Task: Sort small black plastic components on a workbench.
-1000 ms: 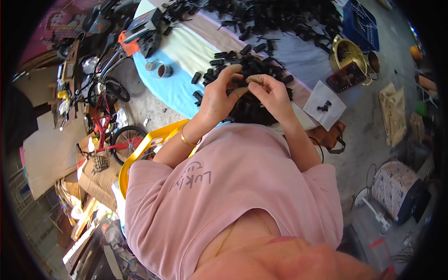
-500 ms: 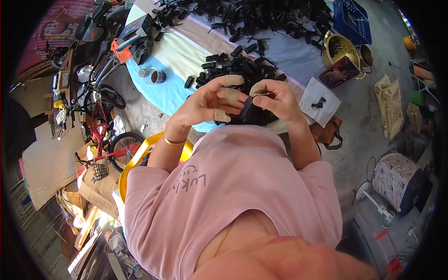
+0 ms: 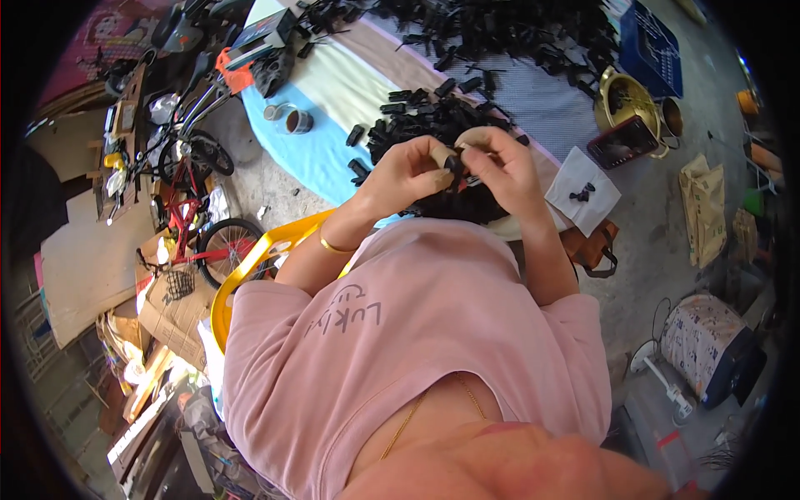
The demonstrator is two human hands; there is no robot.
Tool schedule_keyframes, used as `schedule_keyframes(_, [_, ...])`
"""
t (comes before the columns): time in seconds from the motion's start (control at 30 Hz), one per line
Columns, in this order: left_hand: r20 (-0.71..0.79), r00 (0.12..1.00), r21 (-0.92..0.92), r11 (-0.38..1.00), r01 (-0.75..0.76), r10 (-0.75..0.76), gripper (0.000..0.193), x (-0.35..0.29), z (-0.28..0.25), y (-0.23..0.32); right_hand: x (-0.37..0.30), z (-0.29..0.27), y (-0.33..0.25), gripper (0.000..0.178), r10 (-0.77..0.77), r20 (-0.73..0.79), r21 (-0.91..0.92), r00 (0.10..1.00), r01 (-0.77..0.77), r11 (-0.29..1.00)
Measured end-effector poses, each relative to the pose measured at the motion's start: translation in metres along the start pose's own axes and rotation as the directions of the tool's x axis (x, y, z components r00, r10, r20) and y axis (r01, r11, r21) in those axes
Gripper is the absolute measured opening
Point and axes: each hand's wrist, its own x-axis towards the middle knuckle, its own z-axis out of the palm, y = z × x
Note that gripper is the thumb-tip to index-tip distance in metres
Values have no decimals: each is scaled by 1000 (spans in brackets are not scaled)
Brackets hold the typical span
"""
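Close in front of my chest, my left hand (image 3: 408, 173) pinches a small black part (image 3: 454, 165) between thumb and finger. My right hand (image 3: 502, 165) is closed right beside it, fingertips meeting the part; anything else in them is too small to make out. Beige wraps cover several of my fingers. Just beyond my hands, a heap of similar black parts (image 3: 417, 112) lies on a striped cloth (image 3: 350, 83). More dark pieces sit below my fingers, partly hidden by them.
Farther off spreads a larger black heap (image 3: 525, 33). To the right are a blue basket (image 3: 650, 54), a brass pot (image 3: 625, 96), a phone (image 3: 622, 142) and a white tissue (image 3: 575, 208) with small black bits. A cup (image 3: 298, 122) stands left; bicycles (image 3: 187, 204) are beyond.
My left fingers, spread apart before, have closed around the black part. Both hands stay together at the same spot, while the whole view has shifted slightly.
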Motion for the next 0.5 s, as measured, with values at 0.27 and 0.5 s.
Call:
schedule_keyframes(0.27, [-228, 934, 123, 960, -252, 275, 20, 1, 5, -5, -6, 10, 8, 11, -41, -58, -176, 997, 30, 984])
schedule_keyframes(0.5, [-234, 913, 333, 910, -248, 335, 24, -3, 12, -4, -7, 11, 9, 11, 28, -78, -159, 997, -40, 986])
